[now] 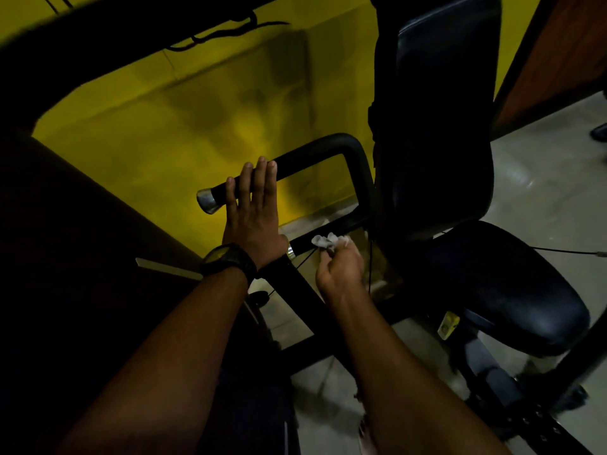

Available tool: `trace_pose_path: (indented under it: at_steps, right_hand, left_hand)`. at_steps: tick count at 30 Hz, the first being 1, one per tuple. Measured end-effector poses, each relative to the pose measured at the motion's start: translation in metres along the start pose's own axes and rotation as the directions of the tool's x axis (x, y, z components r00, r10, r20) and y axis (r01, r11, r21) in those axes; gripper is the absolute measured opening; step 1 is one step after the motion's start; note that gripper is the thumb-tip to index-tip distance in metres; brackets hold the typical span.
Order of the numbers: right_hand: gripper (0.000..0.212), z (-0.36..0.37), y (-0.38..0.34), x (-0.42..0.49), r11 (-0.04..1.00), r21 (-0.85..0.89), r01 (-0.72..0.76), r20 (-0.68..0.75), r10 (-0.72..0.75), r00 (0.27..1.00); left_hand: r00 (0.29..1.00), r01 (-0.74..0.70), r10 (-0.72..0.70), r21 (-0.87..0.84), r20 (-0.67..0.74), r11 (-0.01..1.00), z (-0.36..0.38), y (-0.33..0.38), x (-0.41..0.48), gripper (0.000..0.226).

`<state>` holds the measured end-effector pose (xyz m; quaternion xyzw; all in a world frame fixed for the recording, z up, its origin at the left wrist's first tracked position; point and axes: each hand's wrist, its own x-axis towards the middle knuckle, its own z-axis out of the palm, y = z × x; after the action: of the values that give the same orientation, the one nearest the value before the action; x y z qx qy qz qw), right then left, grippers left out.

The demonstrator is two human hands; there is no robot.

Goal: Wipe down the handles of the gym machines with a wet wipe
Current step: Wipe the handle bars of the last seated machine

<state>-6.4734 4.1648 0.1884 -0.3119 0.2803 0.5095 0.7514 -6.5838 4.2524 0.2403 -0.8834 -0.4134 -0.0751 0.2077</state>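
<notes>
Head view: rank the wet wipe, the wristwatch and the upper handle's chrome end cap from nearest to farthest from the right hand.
1. wet wipe: pinched in the right hand, on the lower handle.
2. wristwatch: on the left wrist, to its left.
3. chrome end cap: farther left and up, beyond the left hand.

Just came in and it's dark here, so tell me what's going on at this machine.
A person is cleaning a seated gym machine. Their left hand lies flat, fingers straight, across the upper handle, seemingly steadying it. Their right hand pinches a crumpled white wipe against the lower handle, close to its metal end cap. The black seat and backrest stand to the right, untouched.
</notes>
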Motion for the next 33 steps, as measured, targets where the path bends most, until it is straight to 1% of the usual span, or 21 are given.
trace_pose_path:
  at_steps: [2, 4, 7, 9, 12, 14, 15, 16, 18, 19, 20, 21, 22, 23, 24, 25, 26, 27, 29, 31, 33]
  right_hand:
    - [0.026, 0.008, -0.002, 0.003, 0.996, 0.088, -0.026, -0.008, 0.027, 1.0]
    - [0.031, 0.012, -0.003, 0.01, 0.996, 0.066, -0.059, -0.029, 0.061, 0.998]
    - [0.028, -0.002, 0.005, 0.004, 0.992, 0.081, -0.099, 0.085, 0.092, 0.992]
    - [0.024, -0.006, 0.004, 0.004, 0.989, 0.08, -0.127, 0.077, 0.12, 0.99]
    - [0.03, 0.004, -0.008, 0.008, 0.993, 0.07, -0.09, 0.084, 0.084, 0.993]
    - [0.027, 0.004, -0.006, 0.007, 0.998, 0.017, -0.062, 0.067, 0.061, 0.996]
    - [0.021, 0.0, -0.002, 0.005, 0.999, -0.038, -0.023, 0.038, 0.024, 0.999]
    - [0.017, -0.004, 0.004, 0.003, 0.993, -0.108, 0.051, 0.011, -0.05, 0.999]
    - [0.029, -0.01, 0.011, -0.003, 0.927, -0.257, 0.272, -0.009, -0.284, 0.959]
    - [0.035, -0.012, 0.012, -0.006, 0.849, -0.351, 0.394, 0.031, -0.41, 0.912]
    - [0.039, -0.013, 0.013, -0.007, 0.731, -0.45, 0.513, 0.096, -0.531, 0.842]
    - [0.042, -0.016, 0.011, -0.009, 0.542, -0.552, 0.634, 0.208, -0.647, 0.734]
    - [0.046, -0.019, 0.008, -0.008, 0.281, -0.626, 0.727, 0.362, -0.722, 0.59]
    - [0.053, -0.024, 0.004, -0.002, -0.01, -0.65, 0.76, 0.553, -0.693, 0.464]
    - [0.063, -0.03, -0.001, 0.006, -0.294, -0.623, 0.725, 0.727, -0.559, 0.398]
    - [0.072, -0.037, -0.005, 0.016, -0.521, -0.556, 0.648, 0.831, -0.375, 0.411]
    - [0.078, -0.043, -0.01, 0.025, -0.672, -0.465, 0.576, 0.868, -0.217, 0.448]
    - [0.08, -0.047, -0.017, 0.03, -0.759, -0.381, 0.529, 0.88, -0.122, 0.459]
    - [0.077, -0.044, -0.03, 0.032, -0.843, -0.266, 0.467, 0.898, -0.04, 0.439]
    - [0.073, -0.034, -0.039, 0.031, -0.884, -0.153, 0.443, 0.889, 0.073, 0.453]
    - [0.071, -0.032, -0.043, 0.028, -0.888, -0.111, 0.446, 0.87, 0.13, 0.475]
  left_hand:
    - [1.0, 0.002, -0.002, -0.007, -0.002, 1.0, 0.0, 0.0, 0.0, 0.131]
    - [1.0, 0.002, -0.002, -0.019, 0.002, 1.0, -0.001, 0.0, 0.0, 0.131]
    - [1.0, 0.006, -0.006, -0.017, 0.007, 1.0, -0.001, 0.002, -0.001, 0.132]
    - [1.0, 0.01, -0.01, -0.004, 0.006, 1.0, -0.002, 0.002, -0.001, 0.131]
    - [1.0, 0.016, -0.016, -0.014, 0.007, 1.0, -0.003, 0.001, 0.001, 0.129]
    - [1.0, 0.025, -0.024, -0.027, 0.018, 0.999, -0.003, 0.002, 0.0, 0.129]
    - [0.999, 0.029, -0.029, -0.026, 0.02, 0.999, -0.003, 0.003, -0.001, 0.13]
    - [0.999, 0.032, -0.032, -0.023, 0.017, 0.999, -0.003, 0.003, -0.001, 0.13]
    - [0.999, 0.033, -0.033, -0.027, 0.014, 0.999, -0.002, 0.005, 0.0, 0.131]
    - [0.999, 0.035, -0.034, -0.032, 0.021, 0.999, -0.003, 0.005, 0.0, 0.131]
    - [0.999, 0.036, -0.035, -0.039, 0.026, 0.999, -0.004, 0.005, 0.0, 0.132]
    - [0.999, 0.038, -0.037, -0.044, 0.028, 0.998, -0.005, 0.005, 0.0, 0.131]
    - [0.999, 0.036, -0.034, -0.045, 0.026, 0.998, -0.006, 0.005, 0.0, 0.131]
    - [0.999, 0.035, -0.034, -0.043, 0.023, 0.998, -0.006, 0.006, 0.0, 0.131]
    - [0.999, 0.036, -0.035, -0.045, 0.022, 0.998, -0.007, 0.006, 0.0, 0.132]
    - [0.999, 0.038, -0.037, -0.05, 0.025, 0.998, -0.007, 0.006, 0.0, 0.132]
    - [0.999, 0.041, -0.039, -0.056, 0.03, 0.998, -0.007, 0.006, -0.001, 0.132]
    - [0.999, 0.041, -0.039, -0.059, 0.035, 0.997, -0.007, 0.006, -0.001, 0.132]
    - [0.999, 0.034, -0.032, -0.061, 0.032, 0.998, -0.008, 0.006, 0.0, 0.133]
    - [0.999, 0.035, -0.033, -0.061, 0.025, 0.998, -0.007, 0.005, 0.001, 0.134]
    - [0.999, 0.04, -0.038, -0.057, 0.031, 0.998, -0.007, 0.006, 0.0, 0.133]
